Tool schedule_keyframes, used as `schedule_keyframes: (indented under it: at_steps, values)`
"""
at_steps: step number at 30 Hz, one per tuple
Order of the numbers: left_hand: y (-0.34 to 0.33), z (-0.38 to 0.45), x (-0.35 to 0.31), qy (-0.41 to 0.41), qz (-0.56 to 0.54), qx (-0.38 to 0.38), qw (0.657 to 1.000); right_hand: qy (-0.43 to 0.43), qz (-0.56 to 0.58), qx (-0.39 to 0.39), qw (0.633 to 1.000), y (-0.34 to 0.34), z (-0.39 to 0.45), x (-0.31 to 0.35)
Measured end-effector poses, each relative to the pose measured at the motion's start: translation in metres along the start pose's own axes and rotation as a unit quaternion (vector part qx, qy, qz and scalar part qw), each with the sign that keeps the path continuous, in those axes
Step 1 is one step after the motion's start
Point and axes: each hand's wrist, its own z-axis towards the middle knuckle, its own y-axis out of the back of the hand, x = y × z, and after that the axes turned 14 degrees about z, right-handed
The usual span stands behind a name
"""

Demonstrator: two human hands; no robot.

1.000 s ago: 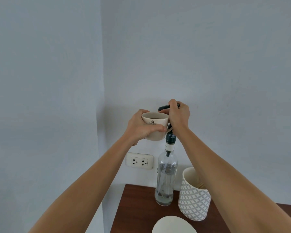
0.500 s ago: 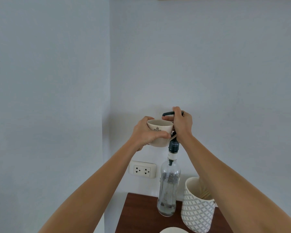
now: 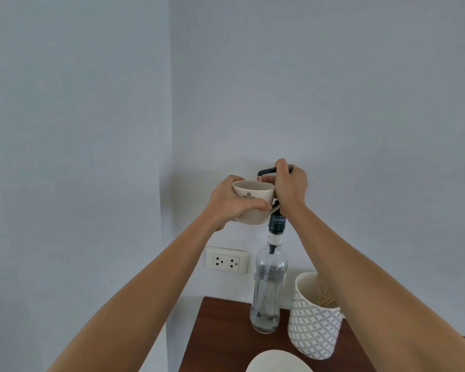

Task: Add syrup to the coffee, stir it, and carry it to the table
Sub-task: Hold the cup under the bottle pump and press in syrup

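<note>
Starting at the far left of the syrup bottle [image 3: 268, 285], which serves as the landmark, the left hand [image 3: 230, 204] is wrapped around the body of a cream mug [image 3: 253, 202], fingers behind it and thumb pressed across its front, holding it in the air up beside the bottle's top. The mug stands upright with its printed crest facing the camera; its contents cannot be seen from this angle. Lower, left of the bottle's shoulder, a white wall socket [image 3: 226, 260] is set in the pale wall. The clear bottle itself stands upright on the dark wooden table [image 3: 220, 334], near its back edge, with a dark green pump collar at the neck. Above it, the right hand [image 3: 290, 186] is closed over the black pump head [image 3: 266, 171], whose spout reaches out over the mug's rim. Right of the bottle, just beside it, stands a white patterned holder [image 3: 313, 318]. In front of the bottle, at the bottom edge, lies part of a white plate [image 3: 277, 362].
</note>
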Motion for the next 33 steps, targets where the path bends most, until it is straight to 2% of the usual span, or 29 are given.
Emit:
schedule_keyframes:
  at_steps: [33]
  values:
    - [-0.0022,-0.0001,0.0045,0.011,0.005,-0.003,1.0,0.027,-0.035,0.027,0.999,0.0046,-0.0009,-0.0056]
